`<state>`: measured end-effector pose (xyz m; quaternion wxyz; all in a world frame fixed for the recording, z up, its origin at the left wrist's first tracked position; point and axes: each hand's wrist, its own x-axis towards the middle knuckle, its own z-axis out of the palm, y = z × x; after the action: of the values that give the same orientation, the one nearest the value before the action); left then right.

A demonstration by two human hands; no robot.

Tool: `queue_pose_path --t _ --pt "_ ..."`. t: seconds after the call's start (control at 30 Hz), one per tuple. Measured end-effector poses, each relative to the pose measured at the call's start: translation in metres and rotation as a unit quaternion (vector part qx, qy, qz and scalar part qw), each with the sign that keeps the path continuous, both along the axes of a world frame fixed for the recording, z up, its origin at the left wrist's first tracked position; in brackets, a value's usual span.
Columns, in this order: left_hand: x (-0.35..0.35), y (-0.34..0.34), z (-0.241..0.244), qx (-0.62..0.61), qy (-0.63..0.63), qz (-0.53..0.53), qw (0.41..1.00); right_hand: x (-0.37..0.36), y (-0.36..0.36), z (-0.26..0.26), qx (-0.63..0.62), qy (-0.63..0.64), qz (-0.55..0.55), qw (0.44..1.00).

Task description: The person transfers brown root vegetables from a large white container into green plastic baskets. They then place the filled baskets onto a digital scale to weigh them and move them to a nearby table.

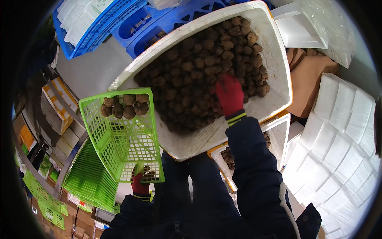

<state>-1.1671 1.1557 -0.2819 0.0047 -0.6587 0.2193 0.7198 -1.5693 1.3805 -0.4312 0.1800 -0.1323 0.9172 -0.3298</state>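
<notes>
My left hand (140, 184), in a red glove, grips the near end of a bright green slatted plastic basket (126, 146). Several brown, roundish produce pieces (129, 112) sit together at the basket's far end. My right hand (229, 95), also gloved in red, is blurred and reaches into a large white foam box (191, 146). It touches a deep heap of the same brown produce (191, 74); whether its fingers hold a piece cannot be made out. The basket tilts beside the box's left wall.
A stack of green baskets (92, 176) stands at lower left. Blue crates (89, 35) with white packs and a blue pallet (143, 33) lie beyond. Wrapped white foam boxes (337, 128) rise at right. A smaller foam box (280, 131) with brown produce is under my right arm.
</notes>
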Motion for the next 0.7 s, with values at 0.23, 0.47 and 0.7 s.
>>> queue_pose_path --t 0.23,0.47,0.7 --pt "-0.007 -0.003 -0.003 0.011 -0.001 0.000 1.000 -0.042 -0.024 -0.062 -0.062 0.078 -0.130 0.986" --pt "-0.001 -0.002 -0.005 0.012 0.024 0.005 1.000 0.016 -0.074 -0.047 -0.184 -0.032 -0.041 0.981" --pt "-0.015 -0.001 0.002 0.025 0.018 -0.025 0.999 0.080 -0.132 0.022 -0.307 0.000 0.019 0.952"
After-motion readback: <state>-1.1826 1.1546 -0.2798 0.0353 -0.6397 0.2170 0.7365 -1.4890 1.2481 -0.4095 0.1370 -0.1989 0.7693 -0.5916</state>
